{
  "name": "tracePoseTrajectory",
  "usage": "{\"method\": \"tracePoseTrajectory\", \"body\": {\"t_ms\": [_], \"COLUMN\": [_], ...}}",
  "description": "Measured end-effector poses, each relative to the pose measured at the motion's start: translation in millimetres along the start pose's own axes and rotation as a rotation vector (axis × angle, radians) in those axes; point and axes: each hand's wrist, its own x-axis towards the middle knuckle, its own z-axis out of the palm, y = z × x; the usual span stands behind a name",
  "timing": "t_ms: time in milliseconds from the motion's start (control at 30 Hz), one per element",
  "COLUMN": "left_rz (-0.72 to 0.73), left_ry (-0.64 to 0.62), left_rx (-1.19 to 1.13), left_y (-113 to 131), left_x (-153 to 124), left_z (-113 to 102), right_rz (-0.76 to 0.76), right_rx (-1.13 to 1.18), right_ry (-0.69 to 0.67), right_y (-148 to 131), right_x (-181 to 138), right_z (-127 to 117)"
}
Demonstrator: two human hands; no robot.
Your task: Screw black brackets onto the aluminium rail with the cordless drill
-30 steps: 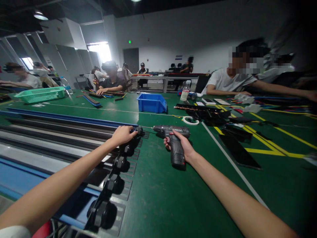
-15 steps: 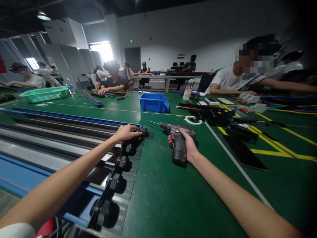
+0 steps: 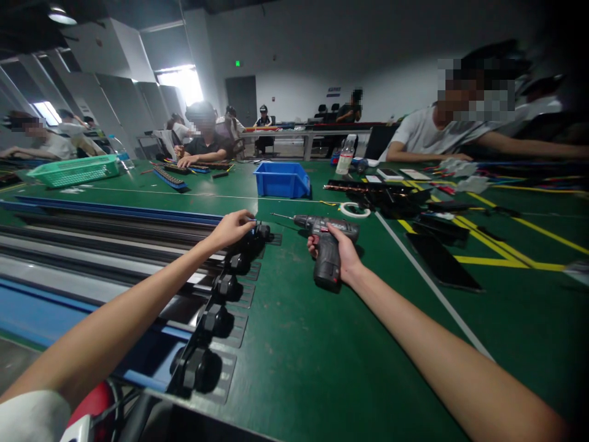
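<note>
My right hand (image 3: 346, 255) grips a black cordless drill (image 3: 327, 261), with the index finger side toward its trigger. The drill's long thin bit (image 3: 281, 215) points left, toward the end of the farthest rail and apart from it. My left hand (image 3: 234, 229) is at that rail end, fingertips pinched together just above and beside a black cable gland (image 3: 262, 232). Whatever is between those fingertips is too small to make out. Several long blue and black rails (image 3: 115, 216) lie side by side under my left forearm, with black end plates and glands (image 3: 196, 368) along their right ends.
Beyond the rails stand a blue bin (image 3: 281, 181) and a green basket (image 3: 76, 172). A white tape roll (image 3: 354, 210), a bottle (image 3: 345, 155) and black flat parts (image 3: 444, 258) lie to the right on the green table (image 3: 294, 356). Co-workers sit across it.
My left fingertips have lifted off the farthest cable gland to just above and left of it. The drill stays in my right hand, still pointing left. The camera view has shifted slightly.
</note>
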Motion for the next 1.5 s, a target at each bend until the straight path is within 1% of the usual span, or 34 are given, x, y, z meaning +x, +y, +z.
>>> {"method": "tracePoseTrajectory", "body": {"t_ms": [100, 233, 333, 567, 900, 1133, 1233, 1367, 1500], "left_rz": [-0.034, -0.085, -0.095, -0.109, -0.128, -0.119, -0.097, -0.090, -0.126], "left_ry": [-0.124, -0.179, -0.198, -0.167, -0.122, -0.103, -0.075, -0.029, -0.041], "left_rx": [0.005, -0.061, -0.109, -0.075, 0.003, 0.043, 0.124, 0.266, 0.425], "left_y": [-2, -10, -15, -16, -16, -12, -8, -3, 4], "left_x": [1, 6, 9, 9, 6, 3, 0, -5, -8], "left_z": [7, 10, 9, 10, 8, 7, 7, 8, 8], "right_rz": [0.005, 0.026, 0.040, 0.016, 0.027, 0.096, 0.111, 0.123, 0.155], "right_rx": [-0.010, -0.013, -0.017, -0.023, -0.044, -0.047, -0.050, -0.041, -0.064], "right_ry": [-0.020, -0.037, -0.065, -0.077, -0.038, -0.093, -0.114, -0.102, -0.091], "right_y": [-1, -1, -1, -1, -1, -1, -1, -3, -5], "right_x": [1, 5, 8, 9, -2, 1, 2, 2, 2], "right_z": [1, 1, -1, -4, 0, -5, -7, -7, -7]}}
